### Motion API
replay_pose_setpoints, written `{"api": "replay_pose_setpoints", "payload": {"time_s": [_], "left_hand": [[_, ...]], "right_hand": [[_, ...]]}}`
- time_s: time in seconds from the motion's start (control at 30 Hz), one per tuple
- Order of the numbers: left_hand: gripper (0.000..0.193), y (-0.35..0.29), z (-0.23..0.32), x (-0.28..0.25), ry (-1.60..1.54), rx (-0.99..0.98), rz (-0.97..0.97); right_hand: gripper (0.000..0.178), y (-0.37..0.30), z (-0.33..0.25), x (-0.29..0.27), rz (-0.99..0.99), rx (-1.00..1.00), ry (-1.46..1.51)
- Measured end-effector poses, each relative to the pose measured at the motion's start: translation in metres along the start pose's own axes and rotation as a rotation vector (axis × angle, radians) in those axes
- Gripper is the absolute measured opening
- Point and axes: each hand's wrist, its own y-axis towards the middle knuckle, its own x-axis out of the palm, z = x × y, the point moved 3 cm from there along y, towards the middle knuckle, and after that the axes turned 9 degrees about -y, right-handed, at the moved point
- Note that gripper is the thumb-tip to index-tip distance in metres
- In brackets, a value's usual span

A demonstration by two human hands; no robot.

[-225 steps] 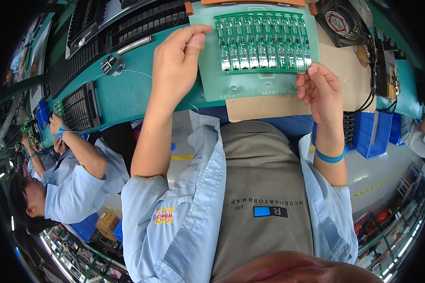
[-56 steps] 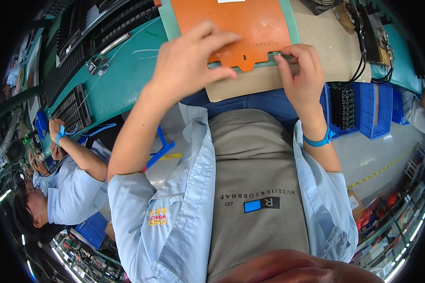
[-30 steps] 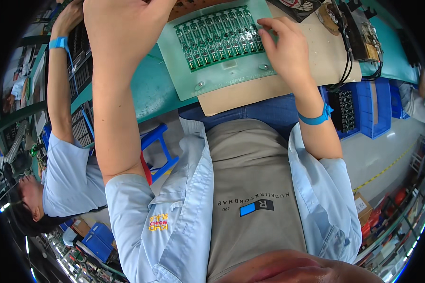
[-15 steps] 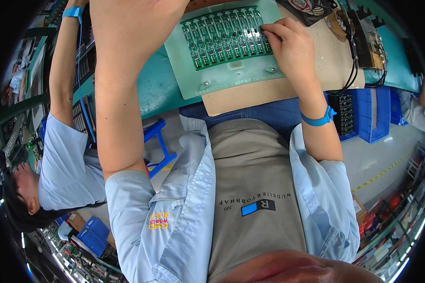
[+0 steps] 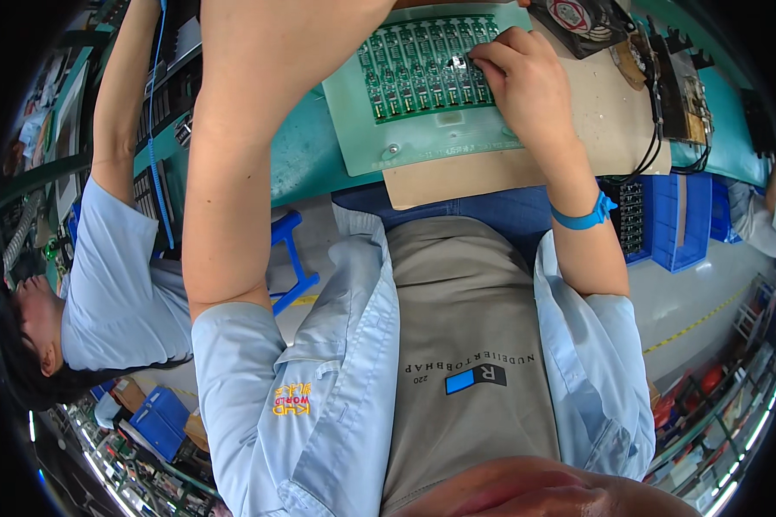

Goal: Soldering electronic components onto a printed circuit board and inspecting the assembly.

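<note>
the green circuit board (image 5: pixel 414 77) sits in a pale tray (image 5: pixel 362 146) on the worktop (image 5: pixel 306 159). it looks light, stiff and easy to break; hold its edges. the right hand (image 5: pixel 533 82) bunches its fingers at the board's right end; how shut, or on what, i can't tell. the left hand's (image 5: pixel 297 39) fingers are out of sight. before, an orange cover hid the board.

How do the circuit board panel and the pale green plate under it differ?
The circuit board panel is darker and smaller than the pale green plate, which shows beyond its left and lower edges. The panel bears rows of small components, while the plate is mostly plain. Both are flat and green.
</note>
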Motion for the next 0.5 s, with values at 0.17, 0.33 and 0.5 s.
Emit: {"api": "replay_pose_setpoints", "payload": {"time_s": [0.17, 0.33, 0.5], "left_hand": [[0.011, 0.000, 0.000, -0.001, 0.006, -0.017, 0.002], [0.011, 0.006, 0.021, -0.004, 0.012, -0.146, -0.042], [0.010, -0.003, 0.000, -0.001, -0.004, -0.042, -0.002]], "right_hand": [[0.011, 0.005, -0.010, -0.003, -0.009, 0.050, 0.003], [0.010, 0.012, -0.027, 0.005, -0.053, 0.020, 0.005], [0.009, 0.013, -0.029, 0.013, -0.100, -0.002, -0.028]]}}
